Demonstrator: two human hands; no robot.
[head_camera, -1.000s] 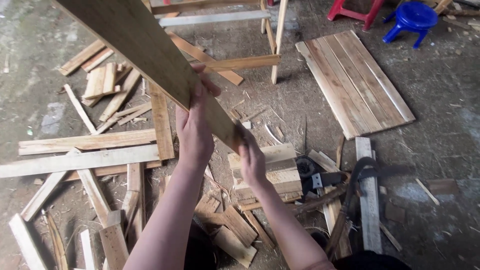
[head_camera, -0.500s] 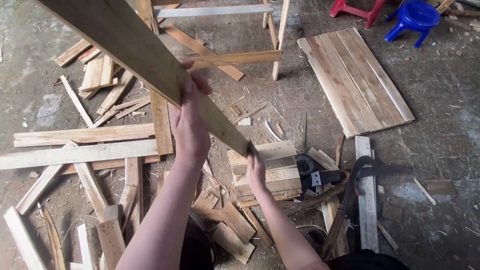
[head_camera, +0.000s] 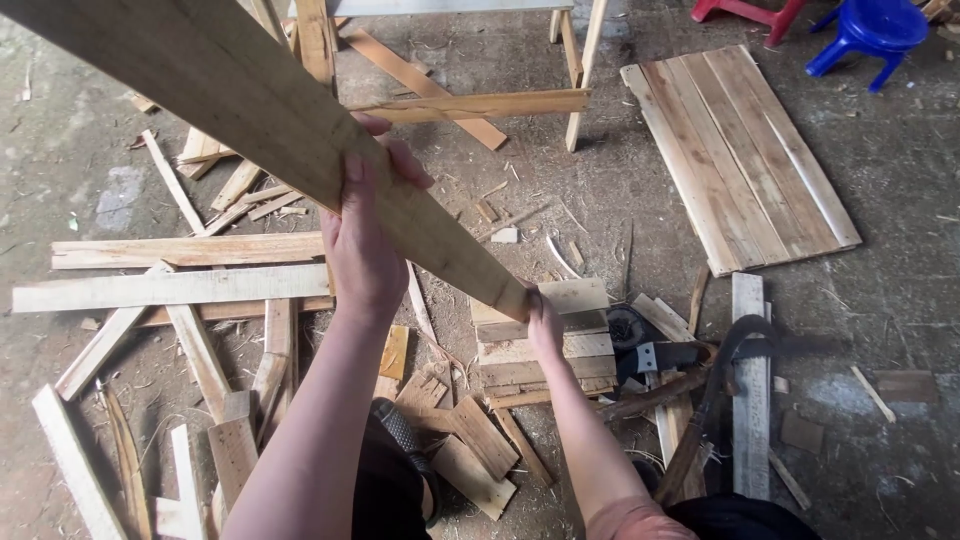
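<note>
Bare concrete floor (head_camera: 900, 210), dusty, covered in offcuts and shavings. Biggest thing down there is the slat panel (head_camera: 745, 160), lying flat at upper right, boards side by side. Above it a blue stool (head_camera: 868, 30) and a red one (head_camera: 745, 10), only partly in view. A sawhorse frame (head_camera: 575, 75) stands at top centre with a lath resting across its legs.

The long plank (head_camera: 250, 110) is what I have up in the air. It runs diagonally from the upper left corner down to the middle, well clear of the floor, near end lowest. Held two-handed because of its length, I'd say: one hand carries, the other steers the end.

Left hand (head_camera: 365, 235) is wrapped around the plank mid-length, fingers curled over the top edge, thumb side underneath, closed firm on it. Right hand (head_camera: 543, 322) is at the plank's near end, touching or cupping the tip; whether its fingers actually close round it I cannot tell, the plank end hides them.

Left of me, long boards (head_camera: 175, 270) lie roughly parallel on the floor. Under the plank's end is a short stack of blocks (head_camera: 545, 345). Just right of that, a dark power tool (head_camera: 640, 335) and curved dark hose or strap (head_camera: 730, 370), beside an upright-lying board (head_camera: 750, 380). Small scraps (head_camera: 470, 445) near my feet.
</note>
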